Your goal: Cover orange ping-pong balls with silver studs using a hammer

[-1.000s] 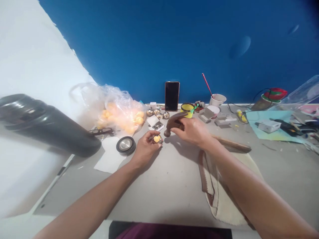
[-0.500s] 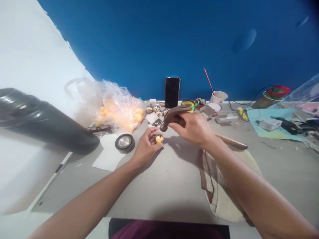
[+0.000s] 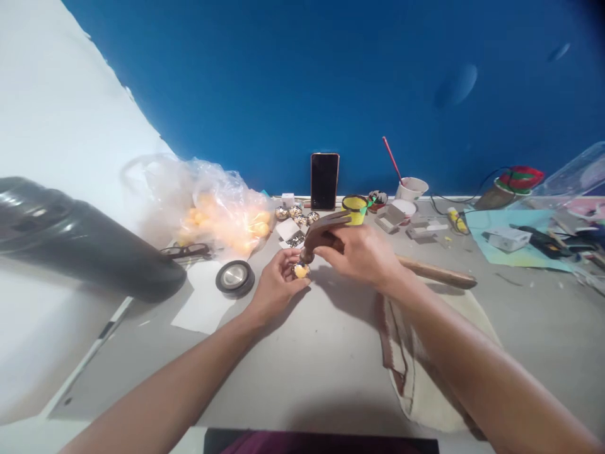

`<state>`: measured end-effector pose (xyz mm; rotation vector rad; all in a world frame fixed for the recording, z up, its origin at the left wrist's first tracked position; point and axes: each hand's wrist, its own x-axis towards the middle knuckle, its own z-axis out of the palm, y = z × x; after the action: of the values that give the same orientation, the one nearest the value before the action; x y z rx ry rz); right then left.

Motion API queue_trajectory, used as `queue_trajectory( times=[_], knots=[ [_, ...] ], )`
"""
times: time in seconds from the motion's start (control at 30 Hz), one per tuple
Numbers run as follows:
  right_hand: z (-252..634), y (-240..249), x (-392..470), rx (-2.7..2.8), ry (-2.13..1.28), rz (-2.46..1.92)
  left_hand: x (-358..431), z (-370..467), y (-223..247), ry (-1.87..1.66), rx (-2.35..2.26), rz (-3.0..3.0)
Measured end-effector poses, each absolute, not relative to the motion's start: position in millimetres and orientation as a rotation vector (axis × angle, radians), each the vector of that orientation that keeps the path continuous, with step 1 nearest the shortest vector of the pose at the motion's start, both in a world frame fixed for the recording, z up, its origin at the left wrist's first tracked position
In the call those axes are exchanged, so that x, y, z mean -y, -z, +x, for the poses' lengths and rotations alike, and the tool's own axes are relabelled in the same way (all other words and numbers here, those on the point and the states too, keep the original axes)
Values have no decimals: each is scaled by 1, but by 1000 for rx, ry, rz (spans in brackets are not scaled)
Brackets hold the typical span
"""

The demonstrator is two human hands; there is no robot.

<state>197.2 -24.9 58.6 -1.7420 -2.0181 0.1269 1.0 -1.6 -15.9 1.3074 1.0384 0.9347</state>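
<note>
My left hand (image 3: 278, 284) is closed around a small ball (image 3: 301, 271), partly orange and partly covered in shiny silver pieces, held at the tabletop. In my right hand (image 3: 363, 252) is a claw hammer (image 3: 326, 232), gripped close to its head, with the wooden handle running out to the right under my wrist. The hammer's face is down at the top of the ball and seems to touch it. Just behind sits a small open white box (image 3: 289, 234) with shiny bits in it. Several silver-covered balls (image 3: 295, 212) lie beyond the box.
A clear bag of orange balls (image 3: 227, 214) and a large dark bottle (image 3: 94, 239) stand at the left, near a round black lid (image 3: 235, 278) on white paper. A phone (image 3: 324, 181) leans against the wall. Beneath my right forearm lies a beige cloth (image 3: 439, 378).
The hammer head has come down from above the ball onto its top. My left hand still holds the ball in nearly the same place. The view has tilted slightly.
</note>
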Motion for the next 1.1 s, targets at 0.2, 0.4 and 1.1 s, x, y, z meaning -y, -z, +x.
queue_trajectory(
  times=[0.2,0.4,1.1],
  knots=[
    [197,-60,26,2038,-174,-1728,5,3,17,-987,-1044,1343],
    [196,-58,26,1974,-131,-1710,7,4,22,-979,-1011,1370],
    [198,-61,27,1990,-213,-1703,8,4,23,-1002,-1016,1310]
  ],
)
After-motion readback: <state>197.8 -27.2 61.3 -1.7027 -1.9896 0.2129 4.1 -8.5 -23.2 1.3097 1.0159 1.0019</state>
